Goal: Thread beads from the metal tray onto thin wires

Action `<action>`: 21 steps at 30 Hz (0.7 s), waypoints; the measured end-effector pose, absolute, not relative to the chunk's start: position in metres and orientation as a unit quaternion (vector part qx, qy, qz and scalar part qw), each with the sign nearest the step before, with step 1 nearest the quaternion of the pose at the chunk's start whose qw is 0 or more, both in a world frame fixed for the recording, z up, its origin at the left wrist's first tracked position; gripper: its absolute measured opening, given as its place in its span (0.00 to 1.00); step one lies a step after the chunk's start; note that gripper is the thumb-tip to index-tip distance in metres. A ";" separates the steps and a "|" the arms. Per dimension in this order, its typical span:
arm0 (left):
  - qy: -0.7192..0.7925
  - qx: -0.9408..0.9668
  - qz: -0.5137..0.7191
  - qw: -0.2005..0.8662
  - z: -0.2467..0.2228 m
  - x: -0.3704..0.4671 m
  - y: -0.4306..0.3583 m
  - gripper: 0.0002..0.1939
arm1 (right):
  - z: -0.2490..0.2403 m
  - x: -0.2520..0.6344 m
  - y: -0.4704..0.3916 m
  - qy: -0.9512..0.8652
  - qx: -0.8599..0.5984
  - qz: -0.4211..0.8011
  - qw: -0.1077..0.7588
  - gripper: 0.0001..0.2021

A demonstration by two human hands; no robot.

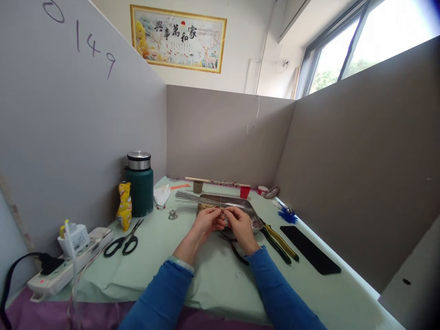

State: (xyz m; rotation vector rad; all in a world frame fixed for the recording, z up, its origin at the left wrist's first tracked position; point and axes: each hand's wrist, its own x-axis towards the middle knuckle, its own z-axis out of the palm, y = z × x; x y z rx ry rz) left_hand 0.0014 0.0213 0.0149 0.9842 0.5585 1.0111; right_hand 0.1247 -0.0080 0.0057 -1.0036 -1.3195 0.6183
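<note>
Over the near edge of a metal tray [252, 211], my left hand [207, 221] and my right hand [240, 225] meet, fingertips pinched together. Some small shiny bits show between them, but what they grip is too small to name. A bundle of thin metal wires [192, 197] lies across the tray, its ends fanning out to the left. The tray holds small beads or parts, partly hidden by my hands. Beneath my right wrist are dark-handled pliers [238, 252], partly covered. To the right, larger pliers with yellow and green handles [280, 243] rest against the tray.
Scissors [125, 240], a green flask [139, 192], a yellow packet [124, 206] and a power strip [72, 261] stand left. A beaded stick [218, 182], a red cup [244, 192] and a brown cup [198, 186] are behind. A black strip [309, 250] lies right. Partitions enclose the table.
</note>
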 end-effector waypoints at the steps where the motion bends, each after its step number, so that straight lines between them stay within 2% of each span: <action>1: 0.257 0.447 0.457 0.725 0.015 0.001 0.021 0.07 | 0.004 0.125 -0.007 -0.573 -0.440 0.277 0.634 0.11; 12: 0.304 0.474 0.465 0.683 0.016 0.002 0.020 0.05 | 0.000 0.129 -0.001 -0.533 -0.446 0.300 0.653 0.12; 21: 0.388 0.572 0.440 0.574 0.007 0.011 0.026 0.03 | 0.004 0.128 -0.007 -0.617 -0.493 0.075 0.609 0.08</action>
